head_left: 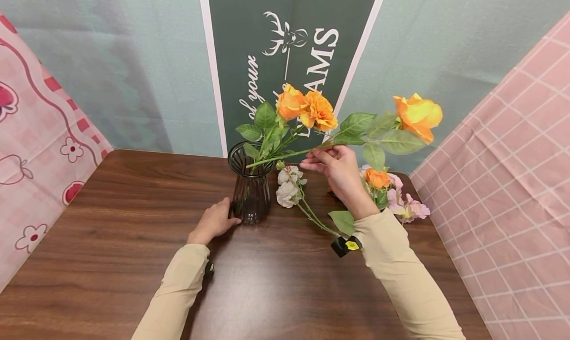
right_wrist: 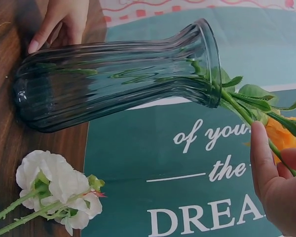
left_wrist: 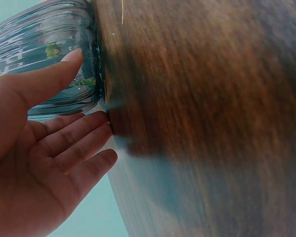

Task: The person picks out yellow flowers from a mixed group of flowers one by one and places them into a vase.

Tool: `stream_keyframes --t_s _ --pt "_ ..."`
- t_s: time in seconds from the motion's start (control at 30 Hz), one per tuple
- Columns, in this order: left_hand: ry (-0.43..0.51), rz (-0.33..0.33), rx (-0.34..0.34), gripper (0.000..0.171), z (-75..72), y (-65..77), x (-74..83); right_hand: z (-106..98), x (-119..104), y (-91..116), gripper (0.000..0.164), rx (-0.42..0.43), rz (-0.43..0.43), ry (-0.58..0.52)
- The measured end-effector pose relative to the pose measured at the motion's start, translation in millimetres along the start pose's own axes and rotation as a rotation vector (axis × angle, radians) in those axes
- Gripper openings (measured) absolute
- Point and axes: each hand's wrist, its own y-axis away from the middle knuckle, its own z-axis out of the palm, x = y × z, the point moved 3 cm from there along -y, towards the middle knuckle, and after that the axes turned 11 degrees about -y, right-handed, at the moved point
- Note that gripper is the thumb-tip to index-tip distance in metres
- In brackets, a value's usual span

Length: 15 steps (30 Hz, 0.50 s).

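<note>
A dark ribbed glass vase (head_left: 251,196) stands upright on the table, with an orange rose (head_left: 290,103) and a ruffled orange carnation (head_left: 319,112) leaning from its mouth. Beside its base is my left hand (head_left: 215,220), thumb along the front and fingers nearly straight at the far side (left_wrist: 71,140). My right hand (head_left: 344,175) pinches the stem of a yellow-orange rose (head_left: 418,116) between thumb and fingers. That rose lies nearly level, its bloom out to the right and its cut stem end over the vase rim (right_wrist: 214,64).
White flowers (head_left: 288,187) on a long stem lie right of the vase, running under my right forearm. Farther right lies a bunch with an orange flower (head_left: 377,178) and pink blossoms (head_left: 416,209). Cloth backdrops rise behind and beside the brown wooden table (head_left: 133,221).
</note>
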Motion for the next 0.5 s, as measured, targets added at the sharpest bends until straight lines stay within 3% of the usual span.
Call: stream_keyframes --t_s 0.5 --pt "-0.013 0.005 0.007 0.049 0.6 -1.1 0.2 7.1 1.6 -0.1 0.011 -0.027 -0.008 0.065"
